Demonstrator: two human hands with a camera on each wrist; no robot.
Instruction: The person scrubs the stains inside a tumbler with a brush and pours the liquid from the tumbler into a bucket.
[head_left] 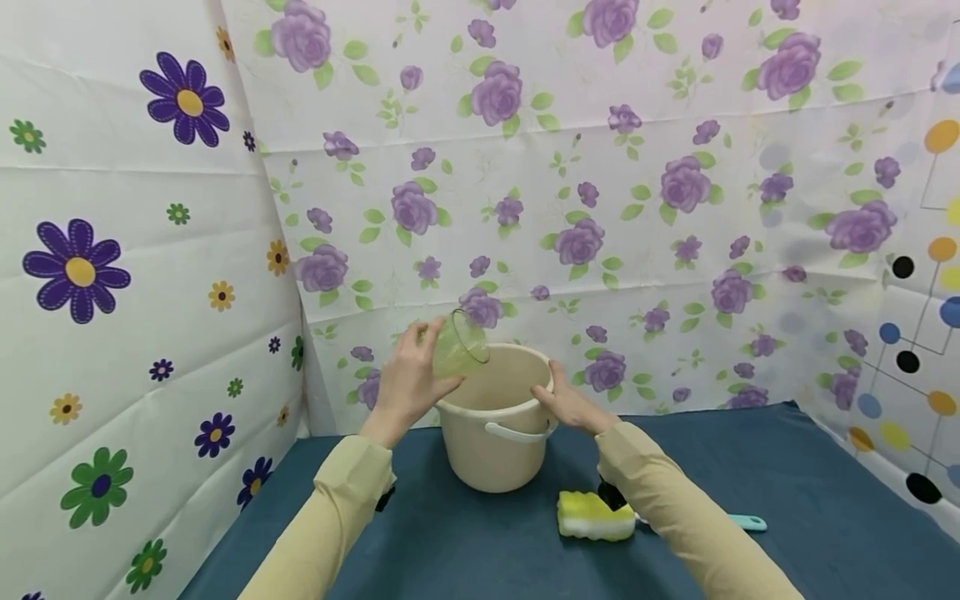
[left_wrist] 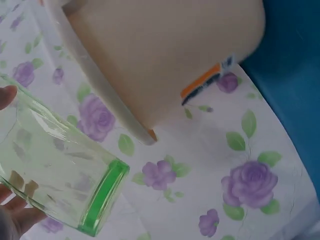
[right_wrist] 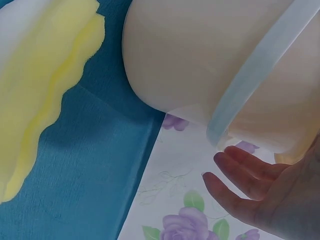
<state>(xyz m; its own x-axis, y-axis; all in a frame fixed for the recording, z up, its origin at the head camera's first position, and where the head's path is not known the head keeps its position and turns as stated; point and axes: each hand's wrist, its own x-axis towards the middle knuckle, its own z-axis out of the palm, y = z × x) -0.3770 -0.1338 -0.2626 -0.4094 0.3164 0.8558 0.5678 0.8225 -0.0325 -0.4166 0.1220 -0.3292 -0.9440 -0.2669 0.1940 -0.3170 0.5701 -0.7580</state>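
A see-through green glass (head_left: 457, 346) is tilted on its side over the left part of the beige bucket (head_left: 491, 454), its mouth facing right. My left hand (head_left: 411, 371) grips it, thumb on the near side and fingers on the far side. The thick green base of the glass (left_wrist: 104, 197) shows in the left wrist view. On the bucket's right rim rests my right hand (head_left: 570, 400), thumb over the inner edge and the other fingers outside near the handle joint. Those fingers (right_wrist: 245, 192) look loosely bent in the right wrist view. The bucket's inner bottom is hidden.
A yellow and white sponge (head_left: 596, 517) with a turquoise-tipped handle (head_left: 747, 522) lies right of the bucket, partly behind my right sleeve. The bucket's pale handle (head_left: 517, 433) hangs toward me. Flowered sheets (head_left: 420, 250) enclose the blue-covered table (head_left: 480, 550) at back and sides.
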